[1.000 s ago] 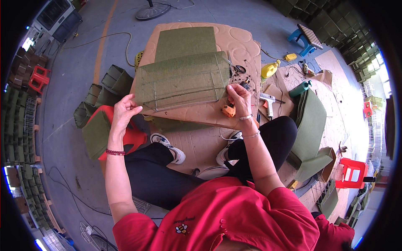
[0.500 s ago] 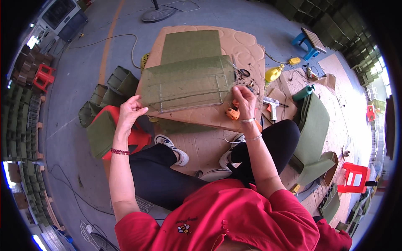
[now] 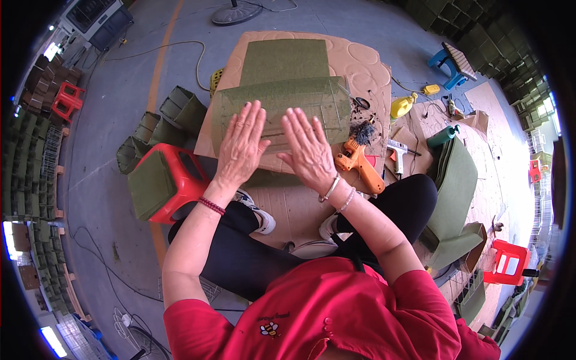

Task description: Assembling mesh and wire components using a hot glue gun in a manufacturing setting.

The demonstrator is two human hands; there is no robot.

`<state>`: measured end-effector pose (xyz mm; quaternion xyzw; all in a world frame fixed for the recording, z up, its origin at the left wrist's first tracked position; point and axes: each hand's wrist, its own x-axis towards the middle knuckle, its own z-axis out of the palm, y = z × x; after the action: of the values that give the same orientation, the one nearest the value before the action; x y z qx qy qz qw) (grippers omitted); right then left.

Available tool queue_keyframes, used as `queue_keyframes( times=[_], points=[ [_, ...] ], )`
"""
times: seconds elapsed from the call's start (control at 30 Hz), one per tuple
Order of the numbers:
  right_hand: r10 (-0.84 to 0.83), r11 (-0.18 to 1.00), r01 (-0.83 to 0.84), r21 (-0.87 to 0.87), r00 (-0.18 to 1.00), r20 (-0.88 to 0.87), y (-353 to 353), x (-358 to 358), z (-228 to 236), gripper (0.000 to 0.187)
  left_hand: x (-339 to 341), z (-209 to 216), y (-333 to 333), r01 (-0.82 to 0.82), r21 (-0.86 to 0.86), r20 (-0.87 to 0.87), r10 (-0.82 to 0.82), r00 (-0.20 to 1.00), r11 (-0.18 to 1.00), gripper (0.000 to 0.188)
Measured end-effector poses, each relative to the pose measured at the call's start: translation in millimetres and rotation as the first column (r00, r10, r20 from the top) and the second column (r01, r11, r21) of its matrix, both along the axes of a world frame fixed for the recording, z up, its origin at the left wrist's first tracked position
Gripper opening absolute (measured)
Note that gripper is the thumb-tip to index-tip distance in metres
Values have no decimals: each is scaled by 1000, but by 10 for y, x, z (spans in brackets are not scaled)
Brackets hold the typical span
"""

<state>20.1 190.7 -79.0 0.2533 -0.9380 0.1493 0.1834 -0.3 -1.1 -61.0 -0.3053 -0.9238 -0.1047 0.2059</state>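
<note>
A sheer green mesh sheet (image 3: 327, 93) lies over a thin wire frame (image 3: 327, 114) on the cardboard-topped work surface (image 3: 360, 57). My left hand (image 3: 241, 144) is spread flat over the left part of its near side, fingers stretched out and pointing away from me. Beside it, my right hand (image 3: 309, 147) has the same flat pose, its fingers apart. Both palms face down, and the hands hide the near edge of the mesh. Behind the mesh sheet is a solid green felt panel (image 3: 285, 57). An orange glue gun (image 3: 363, 168) sits just right of my right hand.
Scissors (image 3: 362, 103) and dark scraps (image 3: 363, 131) lie on the right of the cardboard. Beyond are a white glue gun (image 3: 397, 155), a yellow bottle (image 3: 402, 106) and a green bottle (image 3: 443, 137). At left stand a red stool (image 3: 191, 177) and green felt boxes (image 3: 183, 110).
Both hands have moved inward from the left and right edges of the mesh sheet and flattened over its near side. The orange glue gun, partly hidden earlier, now shows more fully.
</note>
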Motion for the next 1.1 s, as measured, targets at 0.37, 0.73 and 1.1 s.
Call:
queue_keyframes(
  times=[0.37,0.73,1.1],
  points=[
    [-62,998,62,1,998,-17,173,-153,42,87,-22,-24,-44,-190,-129,-2,192,981,973,66],
    [185,982,-184,53,982,-26,15,-298,-49,92,-186,-216,173,-45,-57,40,47,998,997,77],
    [46,993,-42,106,998,-34,477,-338,62,103,-99,-186,92,-148,-94,11,150,989,984,73]
  ],
)
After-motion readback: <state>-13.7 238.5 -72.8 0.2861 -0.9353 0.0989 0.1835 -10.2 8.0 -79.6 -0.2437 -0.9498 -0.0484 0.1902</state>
